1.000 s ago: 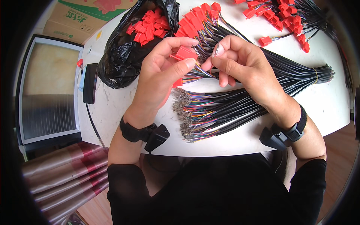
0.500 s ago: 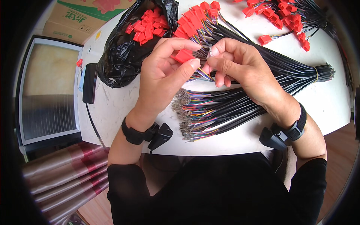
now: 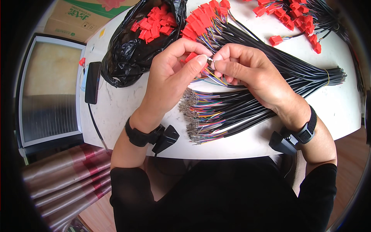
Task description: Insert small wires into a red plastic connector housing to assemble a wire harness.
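My left hand point(image 3: 170, 71) is closed round a red connector housing point(image 3: 190, 57), which its fingers partly cover. The tips of its thumb and forefinger meet at a small metal wire terminal point(image 3: 210, 59). From the other side, my right hand point(image 3: 251, 69) pinches that terminal between thumb and forefinger, its other fingers curled. Thin coloured wires point(image 3: 217, 79) run out below the fingertips. Under both hands lies a bundle of black cables point(image 3: 235, 106) with bare metal terminals at its left ends. Behind them, another black cable bundle point(image 3: 293, 63) carries red housings point(image 3: 199, 23).
A black plastic bag point(image 3: 123, 58) holding loose red housings point(image 3: 154, 25) sits at the back left. More cables with red housings point(image 3: 286, 19) lie at the back right. A phone point(image 3: 92, 83) rests near the left edge of the white table point(image 3: 127, 112). Beyond stands a cardboard box point(image 3: 77, 23).
My hands have come together. The left fingertips have closed in on the metal terminal that the right hand holds, and the red housing is now more hidden in the left hand.
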`<state>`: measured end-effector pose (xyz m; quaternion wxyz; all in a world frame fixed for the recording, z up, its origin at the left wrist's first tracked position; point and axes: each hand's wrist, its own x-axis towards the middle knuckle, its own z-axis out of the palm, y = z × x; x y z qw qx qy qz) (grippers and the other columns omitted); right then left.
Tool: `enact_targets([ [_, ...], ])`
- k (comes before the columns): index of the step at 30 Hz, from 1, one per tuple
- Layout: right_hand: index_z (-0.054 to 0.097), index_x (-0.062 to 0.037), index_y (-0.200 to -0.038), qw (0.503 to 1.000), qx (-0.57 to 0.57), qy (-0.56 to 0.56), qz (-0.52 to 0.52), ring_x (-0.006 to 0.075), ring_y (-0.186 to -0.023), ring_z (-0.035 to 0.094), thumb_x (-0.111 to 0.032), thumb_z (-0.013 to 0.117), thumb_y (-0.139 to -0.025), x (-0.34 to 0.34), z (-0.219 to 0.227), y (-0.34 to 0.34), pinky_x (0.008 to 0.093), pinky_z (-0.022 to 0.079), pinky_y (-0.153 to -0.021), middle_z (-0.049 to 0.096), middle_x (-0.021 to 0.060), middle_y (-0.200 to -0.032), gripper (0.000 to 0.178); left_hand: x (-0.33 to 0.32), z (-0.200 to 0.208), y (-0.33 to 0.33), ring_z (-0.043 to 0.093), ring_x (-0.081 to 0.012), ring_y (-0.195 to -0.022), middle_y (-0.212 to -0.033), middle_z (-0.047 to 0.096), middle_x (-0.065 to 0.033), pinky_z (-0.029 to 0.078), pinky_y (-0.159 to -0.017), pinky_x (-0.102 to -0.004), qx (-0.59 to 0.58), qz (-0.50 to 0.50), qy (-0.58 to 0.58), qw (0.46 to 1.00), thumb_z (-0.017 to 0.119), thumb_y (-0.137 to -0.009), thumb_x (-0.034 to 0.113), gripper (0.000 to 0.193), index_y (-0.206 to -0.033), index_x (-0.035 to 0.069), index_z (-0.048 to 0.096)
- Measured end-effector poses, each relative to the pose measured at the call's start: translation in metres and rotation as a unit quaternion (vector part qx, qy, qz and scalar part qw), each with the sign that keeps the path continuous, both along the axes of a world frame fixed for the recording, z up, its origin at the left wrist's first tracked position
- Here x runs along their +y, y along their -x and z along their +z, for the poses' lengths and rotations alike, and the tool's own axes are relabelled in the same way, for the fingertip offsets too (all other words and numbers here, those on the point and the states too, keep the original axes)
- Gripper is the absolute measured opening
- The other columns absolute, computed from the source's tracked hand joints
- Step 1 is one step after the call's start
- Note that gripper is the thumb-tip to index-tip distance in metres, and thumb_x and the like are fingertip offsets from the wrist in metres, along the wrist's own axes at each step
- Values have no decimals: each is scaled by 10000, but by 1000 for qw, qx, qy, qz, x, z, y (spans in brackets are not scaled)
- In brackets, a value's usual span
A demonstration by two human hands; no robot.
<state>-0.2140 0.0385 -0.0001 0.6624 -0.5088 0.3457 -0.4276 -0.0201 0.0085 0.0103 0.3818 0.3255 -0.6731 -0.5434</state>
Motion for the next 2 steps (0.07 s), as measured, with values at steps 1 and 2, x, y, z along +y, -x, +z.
enact_targets([
  [1, 607, -58, -934, 1000, 0, 0, 0, 15, -694, 460, -162, 597, -897, 0, 0, 1, 156, 369, -620, 554, -46, -787, 111, 0, 0, 0, 541, -46, -779, -865, 596, -9, 440, -670, -189, 2, 1, 2, 1000, 556, -903, 67, 107, -988, 12, 589],
  [2, 605, -57, -938, 1000, -8, -3, 10, 20, -696, 464, -163, 593, -900, -1, -1, 1, 158, 374, -624, 561, -44, -799, 114, 0, 0, 0, 541, -46, -779, -865, 596, -9, 440, -670, -189, 1, 2, 2, 1000, 556, -903, 67, 107, -988, 12, 589],
])
